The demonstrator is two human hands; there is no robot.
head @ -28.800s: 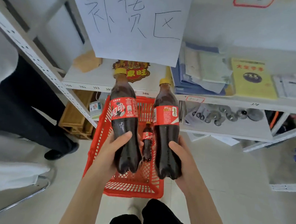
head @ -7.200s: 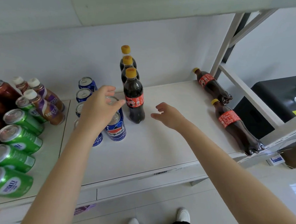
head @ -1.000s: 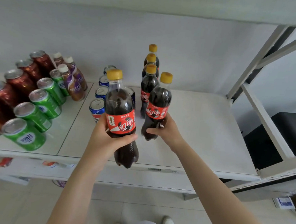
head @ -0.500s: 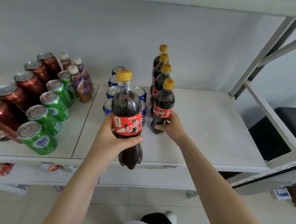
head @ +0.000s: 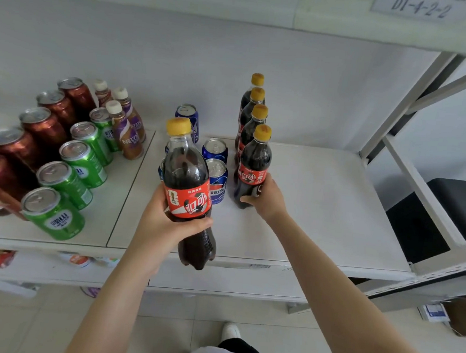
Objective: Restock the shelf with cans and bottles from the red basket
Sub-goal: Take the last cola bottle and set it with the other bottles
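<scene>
The white shelf [head: 320, 210] is bare across its right half, from the bottle row to the right edge and slanted upright, with open board along the front edge too; its left half is crowded. Red cans [head: 40, 128] and green cans [head: 68, 181] run in rows from the front left corner toward the back wall, with brown Nescafe bottles [head: 126, 134] behind them and blue Pepsi cans [head: 216, 179] at the middle. The left hand [head: 162, 221] wraps its grip around a cola bottle [head: 188, 192], upright above the front edge: dark drink, yellow cap, red label with white Chinese characters. The right hand [head: 266, 199] closes its grip low on the front bottle [head: 253, 168], which stands on the shelf ahead of three like bottles [head: 251, 117] lined toward the back wall. A tag [head: 420, 7] on the shelf above reads D1-4-2-2
</scene>
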